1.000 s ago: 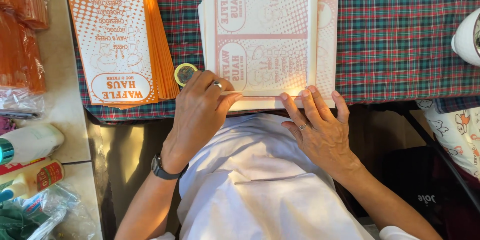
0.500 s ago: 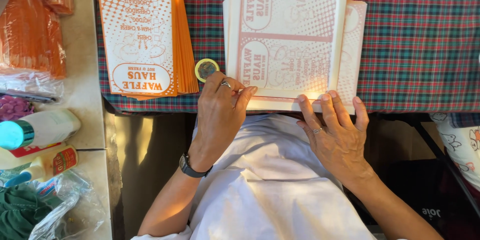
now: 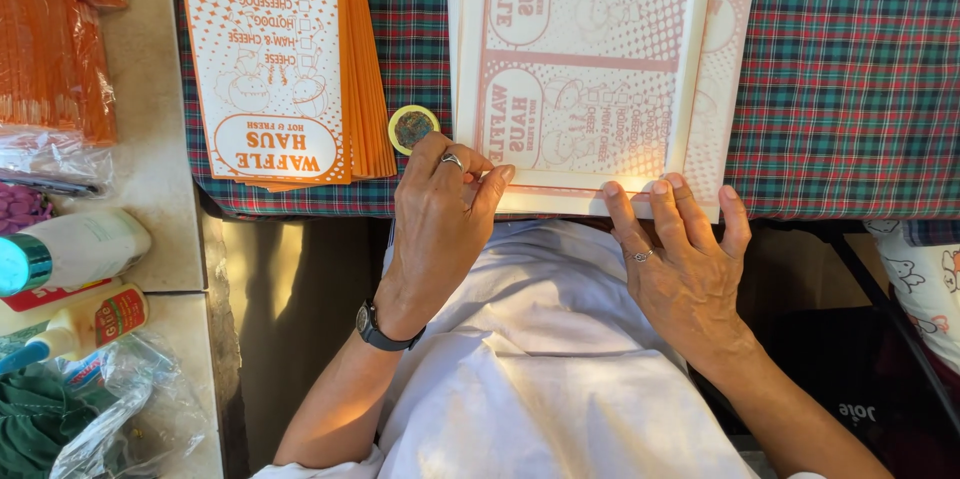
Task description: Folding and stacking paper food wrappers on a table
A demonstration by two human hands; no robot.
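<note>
A pile of flat white paper bags with pale pink print [image 3: 585, 89] lies on a plaid tablecloth [image 3: 840, 79]. My left hand [image 3: 440, 229], with a ring and a wristwatch, pinches the near left corner of the pile's bottom edge. Fingers of my right hand [image 3: 680, 259] rest spread and flat on the pile's near right edge. A small round yellow-rimmed tin [image 3: 413, 128] sits just beyond my left hand. To the left lies a finished stack of orange-printed bags [image 3: 285, 59].
A tiled counter at the left [image 3: 150, 179] carries orange plastic packets [image 3: 55, 49], a white bottle with a teal cap [image 3: 70, 249], a glue bottle [image 3: 85, 324] and a clear plastic bag [image 3: 110, 419]. A dark frame bar [image 3: 880, 299] runs under the table at the right.
The view has shifted, so the table appears lower and further right. My hands stay on the near edge of the pile; my left fingers have closed on its corner.
</note>
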